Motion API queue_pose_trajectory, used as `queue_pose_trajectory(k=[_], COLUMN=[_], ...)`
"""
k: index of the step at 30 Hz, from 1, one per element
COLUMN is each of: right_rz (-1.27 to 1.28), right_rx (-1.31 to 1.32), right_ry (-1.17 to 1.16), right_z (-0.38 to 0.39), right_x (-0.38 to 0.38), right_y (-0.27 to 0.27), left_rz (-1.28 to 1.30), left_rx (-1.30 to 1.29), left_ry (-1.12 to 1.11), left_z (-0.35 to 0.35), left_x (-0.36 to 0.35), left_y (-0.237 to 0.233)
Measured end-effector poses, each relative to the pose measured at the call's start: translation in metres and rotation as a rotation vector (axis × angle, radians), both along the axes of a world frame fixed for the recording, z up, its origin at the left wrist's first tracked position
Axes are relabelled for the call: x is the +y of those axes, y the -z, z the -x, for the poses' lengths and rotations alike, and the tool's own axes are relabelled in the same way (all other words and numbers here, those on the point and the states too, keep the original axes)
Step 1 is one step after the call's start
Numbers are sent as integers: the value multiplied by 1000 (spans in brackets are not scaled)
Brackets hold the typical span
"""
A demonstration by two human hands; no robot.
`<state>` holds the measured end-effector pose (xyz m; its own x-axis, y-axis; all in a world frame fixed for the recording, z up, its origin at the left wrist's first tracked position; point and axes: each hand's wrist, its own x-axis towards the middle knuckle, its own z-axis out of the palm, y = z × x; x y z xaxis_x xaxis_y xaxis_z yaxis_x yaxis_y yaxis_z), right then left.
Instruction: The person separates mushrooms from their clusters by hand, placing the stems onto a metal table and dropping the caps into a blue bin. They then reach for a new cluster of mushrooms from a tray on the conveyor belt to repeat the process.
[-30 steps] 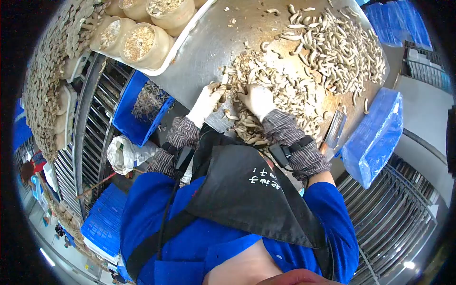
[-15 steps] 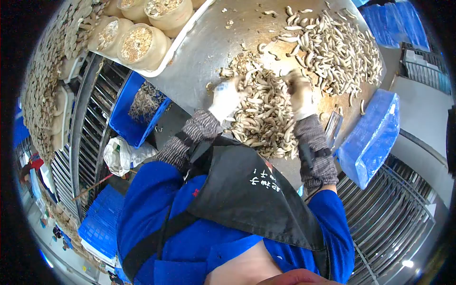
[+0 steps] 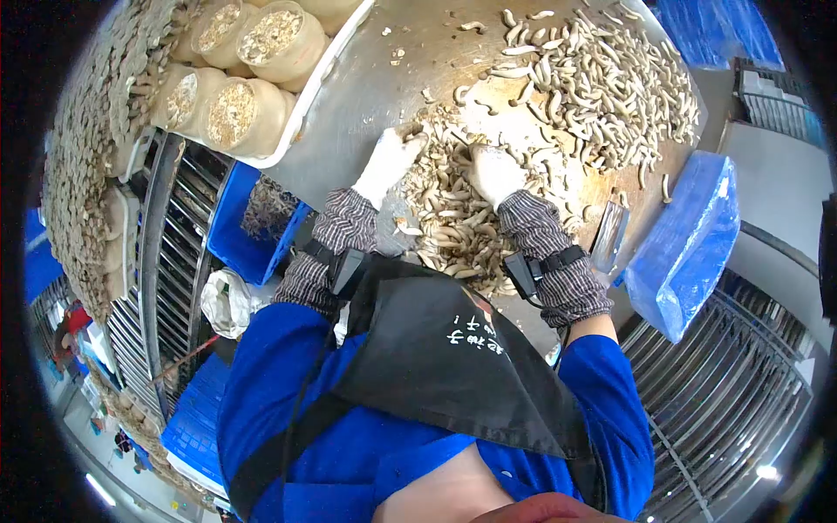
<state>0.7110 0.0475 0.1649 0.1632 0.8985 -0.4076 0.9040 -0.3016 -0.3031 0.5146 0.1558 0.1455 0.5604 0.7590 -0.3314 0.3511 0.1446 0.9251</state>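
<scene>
My left hand (image 3: 390, 163), in a white glove, is at the left edge of a heap of small pale mushrooms (image 3: 453, 222) on the metal table (image 3: 349, 122). Its fingers bend toward the heap, and what they hold, if anything, is too small to make out. My right hand (image 3: 497, 173), also gloved in white, reaches over the upper right part of the same heap with its fingers curled down; the fingertips are hidden. Beyond it, at the upper right, a larger spread of loose mushrooms (image 3: 610, 96) covers the table.
A white tray (image 3: 301, 109) of tubs stands at the upper left. Below it is a blue bin (image 3: 235, 218) holding scraps. A blue plastic-wrapped container (image 3: 680, 248) sits at the right edge, beside a metal blade-like tool (image 3: 609, 231). Metal racks flank both sides.
My right hand has moved left over the heap, and my left hand has shifted slightly left and up. The whole view has shifted a little.
</scene>
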Motion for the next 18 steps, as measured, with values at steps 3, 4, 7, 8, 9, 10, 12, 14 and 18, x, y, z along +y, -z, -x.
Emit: queue_pose_trajectory(k=[3,4,7,8,9,10,12,14,18], right_rz=[24,21,-109,-109,-111,-131,-151,-215,-222], right_rx=[174,358,789,883,881,841,804,989,828], right_ry=[141,265,515,568,577,565,554,718,929], right_z=[-10,-16,-21,-20,-18,-14,-9,-6,-34], right_x=[1,0,-19,-23,-26,-29,-32,-39,-39], right_y=[-13,-16,-11,-15,-25,-37,-40,-26,-9], left_rz=[106,197,315,402,472,356,331,108,5], left_rx=[-38,-101,-190,-207,-263,-209,-186,-118,14], left_ry=[-11,-17,-42,-79,-48,55,105,159,211], left_z=[-1,0,-5,-11,-18,-24,-40,-55,-68], left_x=[-6,-9,-23,-27,-31,-31,-42,-53,-54], left_y=[-1,-4,-32,-36,-25,-26,-32,-4,-20])
